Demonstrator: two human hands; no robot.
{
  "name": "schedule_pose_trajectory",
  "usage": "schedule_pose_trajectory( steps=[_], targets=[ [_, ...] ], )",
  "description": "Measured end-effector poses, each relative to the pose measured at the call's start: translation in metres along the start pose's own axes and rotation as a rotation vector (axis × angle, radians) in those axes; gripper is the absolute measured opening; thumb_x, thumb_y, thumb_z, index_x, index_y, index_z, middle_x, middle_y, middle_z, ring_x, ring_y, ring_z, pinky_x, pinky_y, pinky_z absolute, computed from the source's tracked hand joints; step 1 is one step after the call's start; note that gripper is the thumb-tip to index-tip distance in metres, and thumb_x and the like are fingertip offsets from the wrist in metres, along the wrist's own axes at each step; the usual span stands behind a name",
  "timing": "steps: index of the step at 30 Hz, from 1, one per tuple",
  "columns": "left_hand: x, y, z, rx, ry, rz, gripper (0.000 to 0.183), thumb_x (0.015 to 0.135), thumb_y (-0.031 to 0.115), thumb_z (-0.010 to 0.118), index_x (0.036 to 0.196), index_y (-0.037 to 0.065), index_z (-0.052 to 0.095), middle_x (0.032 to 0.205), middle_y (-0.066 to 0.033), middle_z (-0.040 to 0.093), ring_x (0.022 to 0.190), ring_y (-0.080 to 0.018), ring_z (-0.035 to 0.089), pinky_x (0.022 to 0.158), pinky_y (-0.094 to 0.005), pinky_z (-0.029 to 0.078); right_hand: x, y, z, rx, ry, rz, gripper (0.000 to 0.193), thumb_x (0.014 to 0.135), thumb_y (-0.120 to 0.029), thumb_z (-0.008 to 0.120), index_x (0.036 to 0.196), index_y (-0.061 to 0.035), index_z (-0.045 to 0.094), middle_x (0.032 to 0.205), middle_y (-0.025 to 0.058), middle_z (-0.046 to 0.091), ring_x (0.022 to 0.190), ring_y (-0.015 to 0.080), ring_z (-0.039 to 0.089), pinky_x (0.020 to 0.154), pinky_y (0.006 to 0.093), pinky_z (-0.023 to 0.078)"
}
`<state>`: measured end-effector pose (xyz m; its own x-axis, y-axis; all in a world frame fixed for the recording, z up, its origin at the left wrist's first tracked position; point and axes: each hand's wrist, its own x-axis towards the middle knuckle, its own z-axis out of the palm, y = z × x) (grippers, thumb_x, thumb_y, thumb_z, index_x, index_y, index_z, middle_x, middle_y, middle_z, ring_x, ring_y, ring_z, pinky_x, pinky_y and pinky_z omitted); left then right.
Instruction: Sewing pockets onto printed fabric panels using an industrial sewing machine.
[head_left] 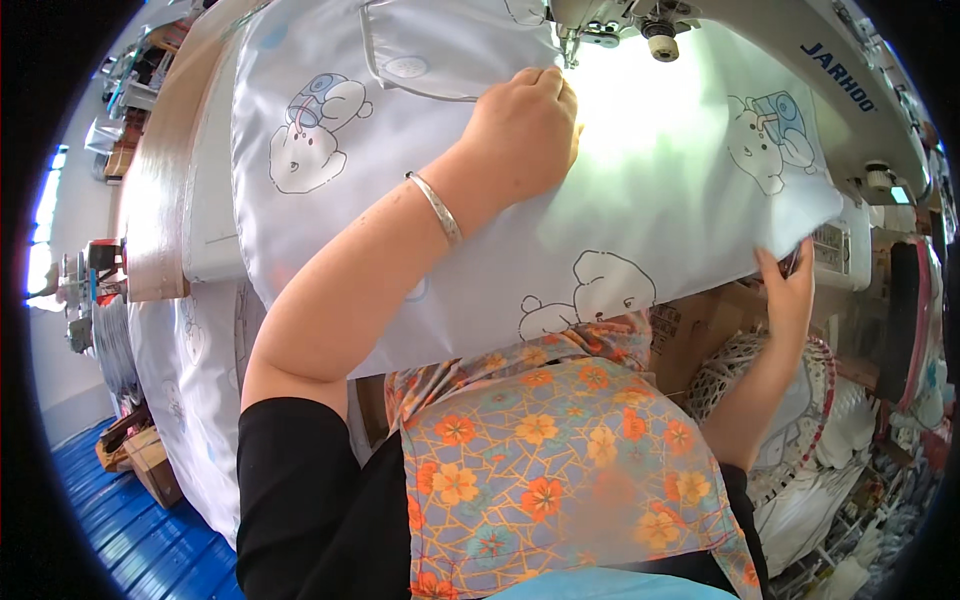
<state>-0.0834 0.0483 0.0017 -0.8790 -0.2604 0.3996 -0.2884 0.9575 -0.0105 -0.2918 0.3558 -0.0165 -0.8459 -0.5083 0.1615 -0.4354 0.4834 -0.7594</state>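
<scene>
Lying across the brown-edged work table (160, 215), white printed fabric (610, 225) is running under the pale sewing machine (850, 110) at far right. Blue floor (140, 545) and a cardboard box (155, 468) are showing near left; a mesh basket (725, 370) is standing near right. Visible fabric is stretching longest left to right, its near edge slanting from near left toward the right; its far end is running out of view, so full long axis: can't tell. Left hand (530, 125) is resting on it beside the presser foot (569, 55), fingers bunched together; pinching, can't tell. Right hand (788, 275) is touching its right edge, thumb and fingers apart; clamping, can't tell.
</scene>
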Motion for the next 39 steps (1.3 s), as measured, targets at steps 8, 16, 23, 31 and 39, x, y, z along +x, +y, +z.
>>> schedule_pose_trajectory(
  steps=[8,16,23,31,39],
  targets=[
    [0.010,-0.004,-0.006,-0.035,-0.129,-0.036,0.033,0.088,0.024,0.053,0.107,0.000,0.064,0.112,-0.0141,0.062,0.104,-0.0273,0.059,0.083,-0.0366,0.053,0.034,-0.022,0.010,-0.383,0.033,-0.058,0.059,0.085,-0.013,0.067,0.139,-0.0049,0.044,0.099,0.0088,0.062,0.073,0.0126,0.051,0.070,0.0268,0.045],
    [0.018,-0.013,-0.011,-0.033,-0.261,0.002,0.031,0.086,0.019,0.048,0.104,0.000,0.064,0.118,-0.0150,0.062,0.108,-0.0288,0.058,0.085,-0.0391,0.052,0.072,-0.006,0.025,-0.585,0.189,-0.392,0.050,0.088,-0.017,0.064,0.135,-0.0073,0.049,0.092,0.0092,0.062,0.070,0.0165,0.053,0.070,0.0312,0.047],
    [0.047,-0.076,-0.029,-0.313,-0.439,0.164,0.028,0.084,0.010,0.049,0.108,0.006,0.065,0.113,-0.0137,0.065,0.104,-0.0325,0.060,0.087,-0.0413,0.049,-0.028,-0.026,0.027,-0.220,0.173,-0.169,0.044,0.087,-0.006,0.062,0.130,-0.0057,0.057,0.072,0.0021,0.053,0.062,0.0114,0.047,0.060,0.0274,0.044],
    [0.019,-0.083,-0.002,-0.220,-0.234,0.397,0.032,0.099,0.022,0.046,0.127,0.011,0.059,0.136,-0.0054,0.053,0.127,-0.0240,0.047,0.107,-0.0377,0.039,-0.121,-0.061,0.093,0.534,-0.545,0.054,0.018,0.086,0.002,0.066,0.104,0.0021,0.067,0.081,-0.0012,0.061,0.071,0.0047,0.052,0.064,0.0198,0.043],
    [0.022,-0.086,-0.001,-0.261,-0.158,0.473,0.035,0.096,0.023,0.049,0.125,0.005,0.057,0.131,-0.0150,0.054,0.122,-0.0291,0.050,0.102,-0.0385,0.041,-0.090,-0.082,0.068,0.594,-0.428,0.248,0.014,0.091,-0.004,0.062,0.102,0.0016,0.069,0.096,0.0039,0.068,0.088,0.0079,0.059,0.079,0.0210,0.045]
  ],
)
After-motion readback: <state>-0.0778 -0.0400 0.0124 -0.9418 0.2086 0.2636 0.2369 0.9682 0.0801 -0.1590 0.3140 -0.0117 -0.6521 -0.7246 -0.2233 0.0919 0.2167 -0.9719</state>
